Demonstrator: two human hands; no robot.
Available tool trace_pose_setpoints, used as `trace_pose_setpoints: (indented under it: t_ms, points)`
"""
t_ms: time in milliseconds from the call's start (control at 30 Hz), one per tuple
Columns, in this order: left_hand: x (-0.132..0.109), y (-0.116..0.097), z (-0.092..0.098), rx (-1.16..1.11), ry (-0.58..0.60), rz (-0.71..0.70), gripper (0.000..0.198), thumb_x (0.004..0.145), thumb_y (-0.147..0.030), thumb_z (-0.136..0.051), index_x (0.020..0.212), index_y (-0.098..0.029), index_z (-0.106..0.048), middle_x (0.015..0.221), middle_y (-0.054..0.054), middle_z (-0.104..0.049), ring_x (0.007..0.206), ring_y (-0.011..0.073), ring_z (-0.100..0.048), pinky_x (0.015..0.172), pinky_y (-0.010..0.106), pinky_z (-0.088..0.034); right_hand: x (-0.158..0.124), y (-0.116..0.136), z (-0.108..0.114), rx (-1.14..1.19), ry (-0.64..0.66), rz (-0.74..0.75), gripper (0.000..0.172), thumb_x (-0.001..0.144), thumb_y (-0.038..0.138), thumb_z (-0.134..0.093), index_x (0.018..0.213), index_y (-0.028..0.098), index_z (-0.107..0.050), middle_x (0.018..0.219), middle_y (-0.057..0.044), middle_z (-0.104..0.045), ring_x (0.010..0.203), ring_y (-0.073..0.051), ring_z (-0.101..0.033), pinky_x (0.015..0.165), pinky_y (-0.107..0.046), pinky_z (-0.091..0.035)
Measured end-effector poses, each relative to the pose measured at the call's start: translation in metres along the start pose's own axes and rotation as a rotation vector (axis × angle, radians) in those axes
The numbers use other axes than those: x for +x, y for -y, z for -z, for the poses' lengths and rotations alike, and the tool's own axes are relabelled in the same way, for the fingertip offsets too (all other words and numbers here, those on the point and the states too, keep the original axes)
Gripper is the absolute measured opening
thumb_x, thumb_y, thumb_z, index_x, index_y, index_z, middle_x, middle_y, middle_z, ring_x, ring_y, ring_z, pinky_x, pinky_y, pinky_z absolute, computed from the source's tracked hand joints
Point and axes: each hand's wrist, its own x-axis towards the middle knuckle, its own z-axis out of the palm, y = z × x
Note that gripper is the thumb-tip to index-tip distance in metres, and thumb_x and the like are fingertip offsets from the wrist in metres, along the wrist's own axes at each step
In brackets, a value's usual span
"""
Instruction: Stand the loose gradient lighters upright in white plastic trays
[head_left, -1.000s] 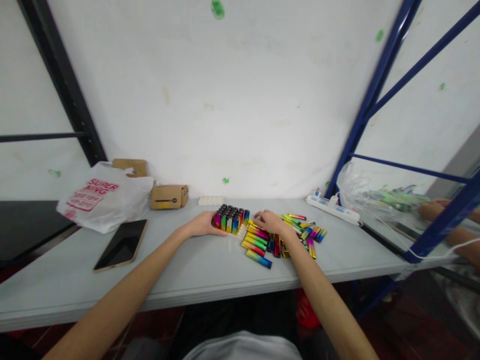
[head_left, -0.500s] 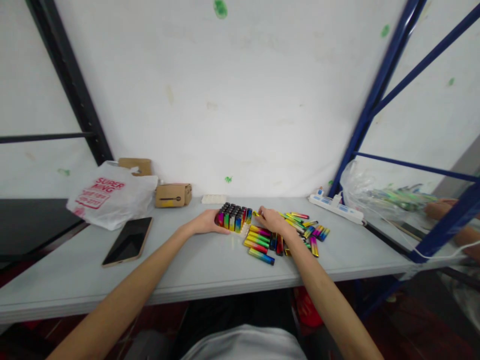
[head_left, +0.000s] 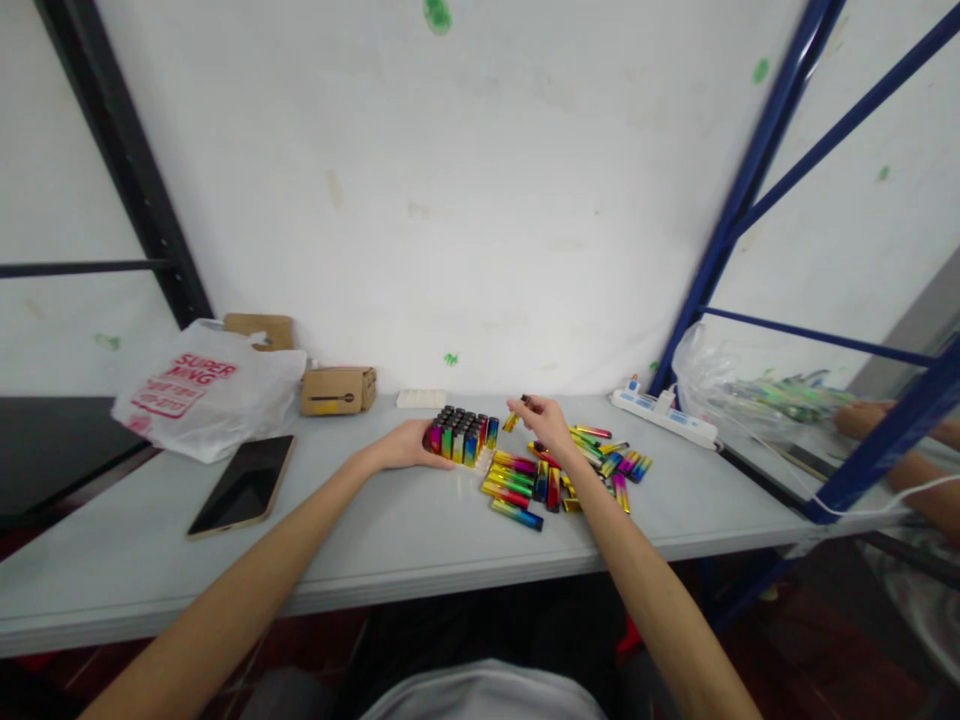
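Shiny multicoloured lighters (head_left: 459, 440) with black tops stand upright in rows in a clear tray (head_left: 484, 463). My left hand (head_left: 409, 445) is closed around the left side of this tray, its thumb along the near side. My right hand (head_left: 546, 420) pinches a gold-yellow lighter (head_left: 511, 421) just right of the rows, above the table and tilted with its dark end up. Below and right of that hand, a pile of loose lighters (head_left: 517, 485) lies on the table in mixed directions, partly covered by my right forearm.
Behind the tray lies a white tray (head_left: 421, 399). To the left are a small cardboard box (head_left: 338, 391), a white plastic bag (head_left: 210, 390) and a phone (head_left: 241, 485). A power strip (head_left: 664, 417) runs along the right, by a blue rack post (head_left: 739, 215). Another person's arm (head_left: 915, 480) shows far right.
My right hand has lifted a gold-yellow lighter slightly, and it now shows tilted beneath the fingers. My left hand stays on the tray. The view has shifted a little.
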Motion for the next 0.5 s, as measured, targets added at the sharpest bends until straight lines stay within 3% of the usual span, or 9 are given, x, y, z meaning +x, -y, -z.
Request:
trace_pose_setpoints:
  t_ms: [200,267,400,500]
  points:
    - [0.000,0.001,-0.001,-0.017,-0.009,-0.014,0.073,0.060,-0.066,-0.083,0.111,-0.016,-0.068,0.110,0.006,-0.077,0.098,0.0302,-0.070,0.086,0.034,-0.054,-0.007,0.017,-0.005,0.330,0.138,-0.063,0.054,0.087,0.074,-0.051,0.085,0.020,-0.056,0.070,0.000,-0.061,0.065,-0.014,-0.058,0.064,-0.026,-0.049]
    - [0.000,0.001,-0.001,-0.024,-0.008,-0.023,0.073,0.060,-0.065,-0.083,0.113,-0.017,-0.068,0.111,0.006,-0.076,0.099,0.0302,-0.070,0.087,0.035,-0.054,-0.010,0.020,-0.006,0.394,0.189,-0.088,0.051,0.087,0.073,-0.052,0.094,0.022,-0.054,0.065,0.003,-0.057,0.059,-0.013,-0.056,0.060,-0.026,-0.049]
    - [0.001,0.002,-0.002,-0.064,0.001,-0.052,0.073,0.062,-0.064,-0.083,0.116,-0.018,-0.067,0.114,0.005,-0.076,0.102,0.0295,-0.070,0.089,0.034,-0.054,-0.012,0.016,-0.013,0.296,0.198,-0.067,0.050,0.090,0.073,-0.047,0.092,0.023,-0.053,0.056,0.009,-0.038,0.045,-0.009,-0.034,0.046,-0.020,-0.035]
    - [0.000,0.001,-0.001,-0.043,-0.005,-0.045,0.071,0.061,-0.064,-0.083,0.113,-0.017,-0.068,0.111,0.006,-0.077,0.100,0.0300,-0.070,0.088,0.035,-0.054,-0.012,0.011,-0.019,0.107,0.178,-0.013,0.056,0.090,0.075,-0.044,0.074,0.021,-0.050,0.056,0.006,-0.040,0.049,-0.010,-0.037,0.048,-0.022,-0.032]
